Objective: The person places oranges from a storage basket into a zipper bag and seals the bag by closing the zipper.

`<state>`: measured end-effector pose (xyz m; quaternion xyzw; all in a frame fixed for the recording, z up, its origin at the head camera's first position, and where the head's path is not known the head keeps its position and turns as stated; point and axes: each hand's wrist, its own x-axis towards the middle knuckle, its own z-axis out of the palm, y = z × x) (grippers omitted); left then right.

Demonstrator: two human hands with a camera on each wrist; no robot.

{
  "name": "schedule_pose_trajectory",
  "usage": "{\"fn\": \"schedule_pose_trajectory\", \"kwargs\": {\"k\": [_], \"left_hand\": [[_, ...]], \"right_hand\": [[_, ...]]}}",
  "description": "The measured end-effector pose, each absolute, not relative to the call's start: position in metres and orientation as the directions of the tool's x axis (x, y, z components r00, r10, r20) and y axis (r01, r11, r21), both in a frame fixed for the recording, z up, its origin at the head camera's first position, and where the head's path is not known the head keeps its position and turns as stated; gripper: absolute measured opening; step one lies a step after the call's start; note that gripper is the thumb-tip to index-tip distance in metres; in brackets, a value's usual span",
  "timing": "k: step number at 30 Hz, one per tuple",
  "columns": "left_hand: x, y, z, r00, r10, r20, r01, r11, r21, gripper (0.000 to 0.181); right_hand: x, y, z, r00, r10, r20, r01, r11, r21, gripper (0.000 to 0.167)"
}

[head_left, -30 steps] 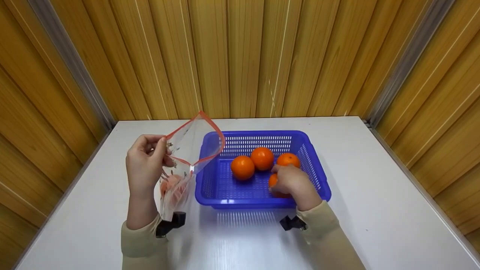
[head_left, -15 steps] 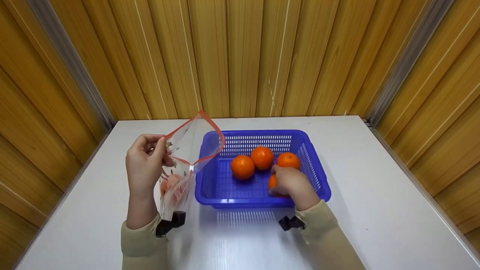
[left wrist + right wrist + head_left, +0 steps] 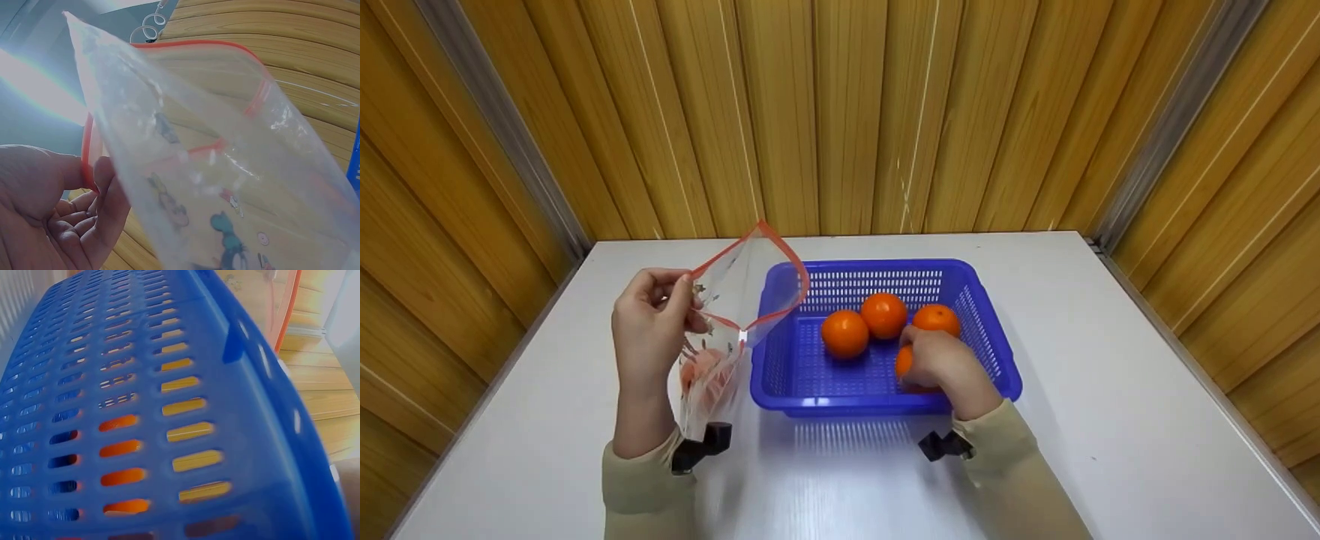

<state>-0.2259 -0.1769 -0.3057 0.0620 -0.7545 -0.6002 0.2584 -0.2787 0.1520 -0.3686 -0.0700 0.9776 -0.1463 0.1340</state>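
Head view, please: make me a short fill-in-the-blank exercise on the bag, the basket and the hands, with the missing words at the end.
1. The left hand pinches the bag, whose mouth is ____.
2. The right hand grips one of the ____ oranges visible in the basket.
3. The bag is nearer the basket's ____ end, as the person sees it.
4. The table is ____ in colour.

Missing words: open; four; left; white.

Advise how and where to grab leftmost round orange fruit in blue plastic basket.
Likely from above, on far-left and near-right curves of the leftmost round orange fruit; both look free, but another round orange fruit crowds its far right.
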Motion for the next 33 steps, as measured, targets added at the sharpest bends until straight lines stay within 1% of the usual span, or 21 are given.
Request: {"fn": "schedule_pose_trajectory", "kwargs": {"k": [8, 14, 20, 28, 33], "left_hand": [[-0.226, -0.177, -0.306, -0.861, -0.408, 0.304, 0.200, 0.277, 0.940, 0.016], [-0.227, -0.177, -0.306, -0.863, -0.411, 0.295, 0.187, 0.281, 0.941, 0.016], [-0.226, -0.176, -0.306, -0.862, -0.407, 0.302, 0.198, 0.278, 0.940, 0.016], [-0.226, -0.175, -0.305, -0.860, -0.404, 0.312, 0.207, 0.283, 0.936, 0.016], [-0.225, -0.174, -0.305, -0.863, -0.408, 0.299, 0.190, 0.286, 0.939, 0.016]], "right_hand": [[-0.280, 0.152, -0.363, -0.950, -0.174, -0.258, -0.084, 0.941, -0.328, 0.055], [-0.281, 0.152, -0.362, -0.955, -0.198, -0.220, -0.111, 0.929, -0.354, 0.058], [-0.280, 0.153, -0.359, -0.958, -0.203, -0.202, -0.111, 0.913, -0.394, 0.060], [-0.280, 0.155, -0.356, -0.969, -0.206, -0.139, -0.119, 0.876, -0.468, 0.066], [-0.279, 0.155, -0.355, -0.972, -0.206, -0.109, -0.122, 0.848, -0.516, 0.065]]}}
